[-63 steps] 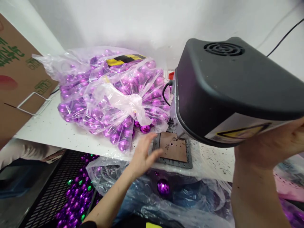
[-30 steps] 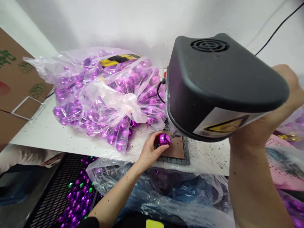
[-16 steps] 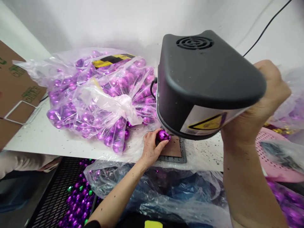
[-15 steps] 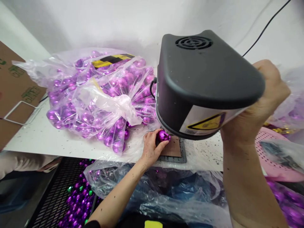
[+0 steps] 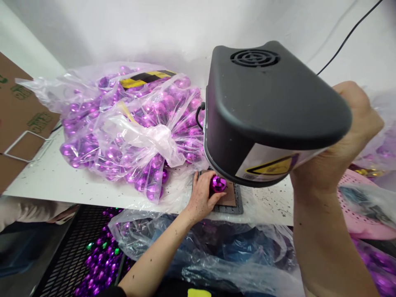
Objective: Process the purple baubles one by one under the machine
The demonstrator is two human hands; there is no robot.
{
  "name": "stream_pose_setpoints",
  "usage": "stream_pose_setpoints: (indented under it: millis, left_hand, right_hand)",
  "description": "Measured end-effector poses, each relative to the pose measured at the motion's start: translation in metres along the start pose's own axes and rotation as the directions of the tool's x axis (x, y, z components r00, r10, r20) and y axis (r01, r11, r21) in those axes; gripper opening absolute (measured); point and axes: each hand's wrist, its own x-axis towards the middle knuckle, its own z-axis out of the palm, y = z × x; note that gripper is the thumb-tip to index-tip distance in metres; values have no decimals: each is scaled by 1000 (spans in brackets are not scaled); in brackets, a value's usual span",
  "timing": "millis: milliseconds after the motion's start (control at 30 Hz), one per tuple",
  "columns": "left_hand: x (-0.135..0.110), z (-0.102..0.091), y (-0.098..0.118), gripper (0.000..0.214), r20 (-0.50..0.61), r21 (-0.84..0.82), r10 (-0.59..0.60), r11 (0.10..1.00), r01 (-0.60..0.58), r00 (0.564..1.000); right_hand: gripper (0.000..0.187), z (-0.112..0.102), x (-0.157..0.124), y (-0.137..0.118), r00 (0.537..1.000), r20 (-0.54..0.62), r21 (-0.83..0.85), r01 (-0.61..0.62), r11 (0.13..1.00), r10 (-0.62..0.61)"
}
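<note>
My left hand holds a shiny purple faceted bauble between thumb and fingers. Beneath it lies a brown board on a dark grey plate. Above and to the right looms a black machine housing with a round vent on top and a yellow warning label on its front. My right hand is closed against the housing's right side; its fingertips, and whatever part they grip, are hidden behind it. Left of my left hand rests a knotted clear bag full of purple baubles.
Loose purple baubles with a few green ones lie in a black mesh crate below the table. A cardboard box stands left, near another person's sleeve. Clear plastic hangs in front; a pink basket sits right.
My left hand and the bauble have shifted slightly right and down over the board, and the bauble's facets now face me more. The black housing and my right hand appear slightly lower and farther right.
</note>
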Motion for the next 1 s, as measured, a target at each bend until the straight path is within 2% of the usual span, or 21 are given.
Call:
stream_pose_setpoints:
  millis: [333,400,467,567,667,733,867,1000]
  left_hand:
    - [1,-3,3,46,42,8,-34,999,34,999]
    - [1,-3,4,44,46,-4,-34,999,34,998]
    - [1,-4,5,42,54,-20,-33,999,34,998]
    - [1,-4,4,42,60,-32,-31,999,33,998]
    - [1,-4,3,40,67,-48,-20,999,23,998]
    - [1,-4,3,38,68,-54,-15,998,18,998]
    - [0,-3,2,43,55,-57,-18,998,21,998]
    - [0,-2,1,42,54,-76,-17,997,21,998]
  right_hand:
    - [61,-2,3,-1,999,16,31,-35,999,34]
    - [61,-3,0,-2,1000,-1,28,-12,1000,12]
    - [53,-6,-7,-3,997,-28,-27,76,997,-77]
    - [35,-13,-24,-2,965,-84,-75,243,967,-248]
    - [38,-17,-47,5,893,-157,9,428,904,-422]
    - [44,-19,-63,11,860,-182,20,489,872,-478]
    - [29,-21,-90,19,901,-147,-5,411,911,-408]
    - [23,-18,-104,19,913,-182,-40,364,930,-365]
